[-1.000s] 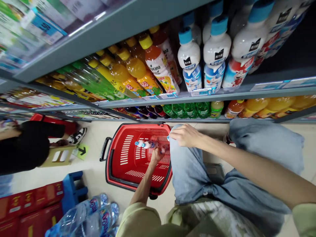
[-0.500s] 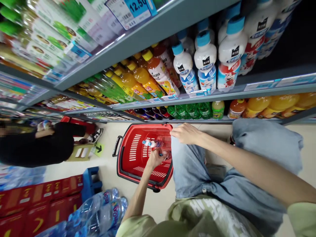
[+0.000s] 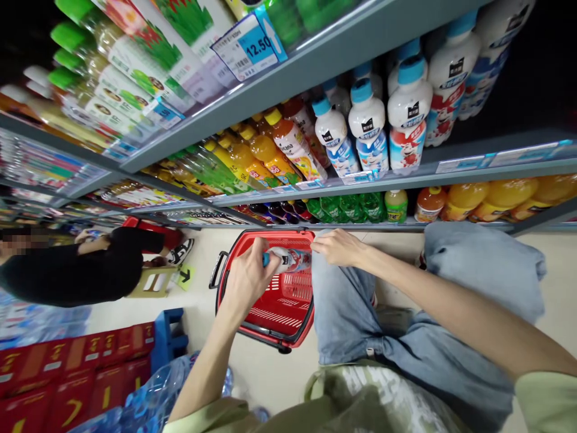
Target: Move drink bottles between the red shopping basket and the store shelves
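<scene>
My left hand [image 3: 253,273] is closed near the blue cap of a drink bottle [image 3: 293,260], white at the neck with a red and blue label. Hand and bottle are over the red shopping basket [image 3: 297,319], which stands on the floor against the shelf. The hand and forearm hide part of the basket's inside. Bent fingers bring my right hand [image 3: 336,246] to a closed shape on my jeans at the knee, beside the basket's rim. Its fingertips are hidden, so I cannot make out what it grips, if anything.
Shelves ahead hold blue-capped milk drink bottles [image 3: 410,114], juice bottles [image 3: 288,144] and green soda bottles [image 3: 351,208]. At left stand a person in black [image 3: 67,264], a beige box [image 3: 151,282], red cartons [image 3: 76,367] and water bottles [image 3: 162,385].
My left hand has risen from low in the basket, up and to the left, bringing a bottle by its cap end. My right hand stays at the knee.
</scene>
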